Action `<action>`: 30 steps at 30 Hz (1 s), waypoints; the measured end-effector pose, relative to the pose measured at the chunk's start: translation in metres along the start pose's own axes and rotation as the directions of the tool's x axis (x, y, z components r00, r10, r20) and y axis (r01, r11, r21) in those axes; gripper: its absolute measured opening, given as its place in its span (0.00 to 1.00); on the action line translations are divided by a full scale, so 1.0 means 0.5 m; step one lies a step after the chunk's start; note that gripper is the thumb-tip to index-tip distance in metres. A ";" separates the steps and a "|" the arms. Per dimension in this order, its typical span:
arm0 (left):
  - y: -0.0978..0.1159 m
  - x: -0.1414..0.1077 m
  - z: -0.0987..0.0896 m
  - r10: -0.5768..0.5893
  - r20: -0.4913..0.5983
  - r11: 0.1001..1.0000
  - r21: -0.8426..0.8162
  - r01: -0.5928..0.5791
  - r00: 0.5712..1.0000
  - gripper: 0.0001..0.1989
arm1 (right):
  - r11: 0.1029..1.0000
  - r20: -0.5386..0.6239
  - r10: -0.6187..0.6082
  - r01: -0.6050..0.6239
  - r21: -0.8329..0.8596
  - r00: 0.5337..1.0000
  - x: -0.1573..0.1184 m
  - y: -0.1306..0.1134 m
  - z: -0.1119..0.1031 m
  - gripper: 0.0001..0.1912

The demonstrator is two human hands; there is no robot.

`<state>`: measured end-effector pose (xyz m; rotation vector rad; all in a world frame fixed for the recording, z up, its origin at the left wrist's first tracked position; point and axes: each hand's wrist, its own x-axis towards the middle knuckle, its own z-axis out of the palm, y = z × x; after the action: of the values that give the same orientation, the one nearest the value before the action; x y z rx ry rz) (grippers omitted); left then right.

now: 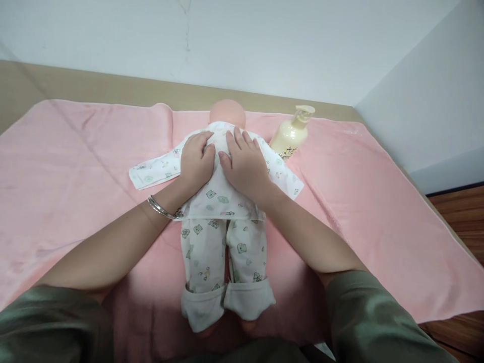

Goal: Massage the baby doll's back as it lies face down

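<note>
In the centre of the frame, upon the clothed doll (224,200), we rest our left hand (197,159) and right hand (245,162), both open, gripping nothing; we should keep the pressure light and even.

Doll (223,200) on blanket (378,201): head (227,112) at 12 o'clock, feet (248,326) at 6. Bottle (290,137) at 1–2. On shirt (217,209): left hand (197,157) at 11, right hand (245,164) at 1.

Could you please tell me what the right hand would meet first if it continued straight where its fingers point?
Gliding over the patterned shirt it rests on, the right hand would probably meet the doll's head first, though depth is unclear.
</note>
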<state>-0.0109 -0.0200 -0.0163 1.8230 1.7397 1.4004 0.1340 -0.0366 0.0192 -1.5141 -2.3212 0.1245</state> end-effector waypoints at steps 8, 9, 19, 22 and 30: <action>-0.004 0.003 0.001 -0.001 0.001 1.000 -0.019 0.001 1.000 0.19 | 0.984 0.054 -0.172 0.174 -0.042 0.984 -0.050 -0.052 -0.005 0.33; -0.001 0.003 0.001 0.006 0.021 1.000 -0.008 -0.006 1.000 0.19 | 0.982 0.078 -0.187 0.188 -0.007 0.979 -0.034 -0.037 -0.006 0.32; 0.007 -0.001 0.005 0.051 0.066 0.997 0.050 -0.054 0.997 0.21 | 0.997 0.004 0.074 -0.074 0.030 0.997 0.017 0.019 -0.008 0.34; 0.007 0.001 0.002 0.034 0.067 0.998 0.049 -0.037 0.997 0.21 | 0.997 -0.045 0.051 -0.053 -0.052 0.998 -0.038 -0.033 -0.010 0.32; 0.006 0.004 0.003 0.028 0.062 0.999 0.027 -0.030 0.998 0.19 | 0.999 0.049 -0.031 0.030 0.018 0.998 -0.001 -0.003 -0.013 0.31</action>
<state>-0.0083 -0.0184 -0.0140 1.8924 1.7181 1.3227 0.1354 -0.0386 0.0253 -1.4821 -2.3747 0.1761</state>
